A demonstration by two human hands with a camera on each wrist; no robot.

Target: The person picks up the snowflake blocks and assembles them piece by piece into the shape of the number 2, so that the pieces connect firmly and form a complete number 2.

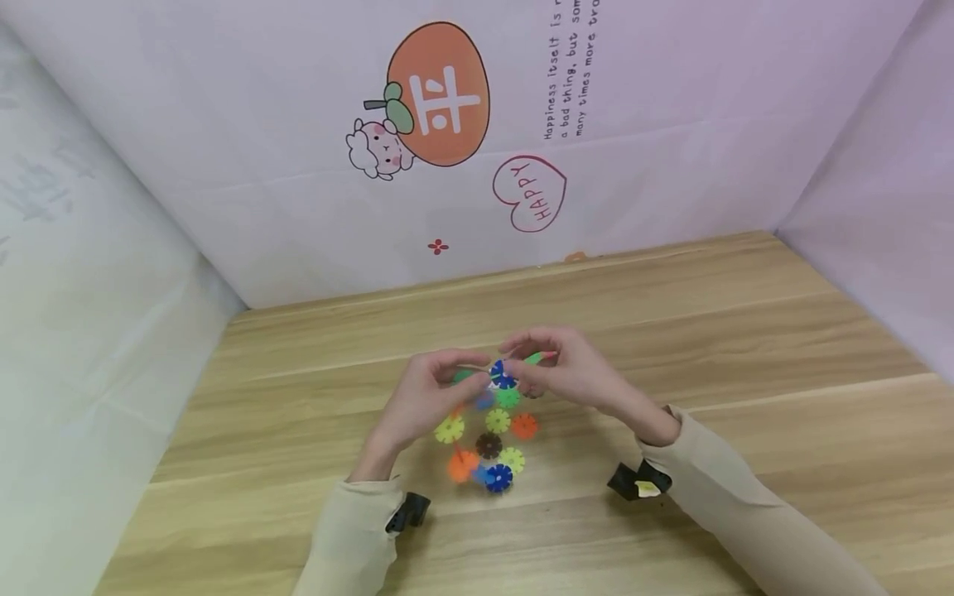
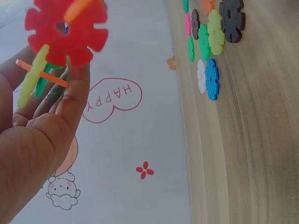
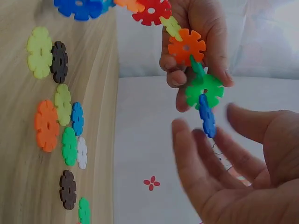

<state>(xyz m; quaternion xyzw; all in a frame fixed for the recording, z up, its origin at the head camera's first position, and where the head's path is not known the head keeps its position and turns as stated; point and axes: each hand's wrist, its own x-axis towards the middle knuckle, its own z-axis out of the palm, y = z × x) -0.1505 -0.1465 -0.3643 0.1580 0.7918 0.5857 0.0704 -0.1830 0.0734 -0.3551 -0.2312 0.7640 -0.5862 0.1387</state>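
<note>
My left hand [image 1: 421,397] pinches a chain of notched plastic snowflake discs near its upper end. In the right wrist view, a green disc [image 3: 215,95] lies by the left thumb, with a blue disc [image 3: 207,116] slotted edgewise into it at the end. Behind them the chain runs through an orange disc [image 3: 177,51], a yellow one and a red disc [image 3: 148,15] to blurred blue pieces. My right hand [image 1: 581,372] has its thumb and fingers spread on either side of the blue end disc, with gaps showing between. The red disc [image 2: 42,30] looms close in the left wrist view.
Several loose discs lie flat on the wooden table [image 1: 298,414] under the hands, among them a yellow disc [image 1: 498,420], an orange disc [image 1: 524,426] and a brown disc [image 1: 488,445]. A printed white cloth [image 1: 298,207] stands behind the table, with white sides left and right.
</note>
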